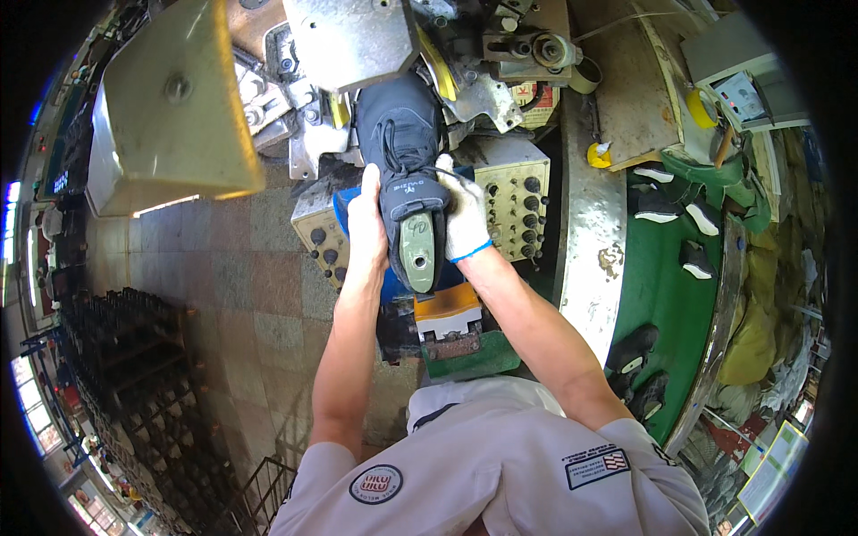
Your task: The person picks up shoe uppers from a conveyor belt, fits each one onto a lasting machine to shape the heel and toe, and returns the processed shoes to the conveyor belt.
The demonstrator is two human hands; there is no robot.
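Observation:
A dark shoe (399, 121) with black laces sits on a green shoe last (416, 246), its toe pointing away from me under the metal head of a machine (353, 40). My left hand (365, 223), in a pale glove or covering at the fingers, presses along the shoe's left side. Wrapped round the right side near the collar is my right hand (465, 210), in a white glove with a blue cuff edge. Between them the two hands hold the shoe level. The fingertips under the shoe are hidden.
Control panels with black knobs (514, 201) flank the shoe. A large pale lamp-like housing (170, 107) hangs at the left. To the right, several shoes (657, 204) lie on a green conveyor belt (657, 295). A dark rack of shoes (134, 357) stands at lower left.

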